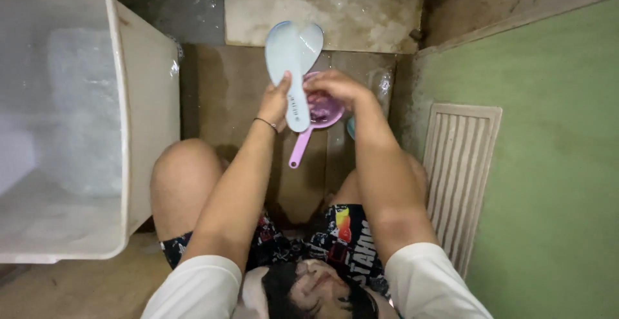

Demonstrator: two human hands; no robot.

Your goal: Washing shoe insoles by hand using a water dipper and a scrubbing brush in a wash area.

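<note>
My left hand (274, 103), with a thin band on its wrist, grips the handle of a pale blue flat plastic paddle (293, 51) and holds it upright with the broad end pointing away from me. Just right of it, my right hand (338, 87) rests over a small purple scoop (324, 111), fingers curled into its bowl. The scoop's pink-purple handle (300, 148) points down towards my knees. Part of the scoop's bowl is hidden under my fingers and behind the paddle.
A large white plastic tub (122, 99) stands at my left. The floor (225, 93) is wet, with a pale stone slab (322, 12) ahead. On the right, a beige ribbed board (461, 164) leans on a green wall (554, 164). Something teal (350, 127) peeks from under my right wrist.
</note>
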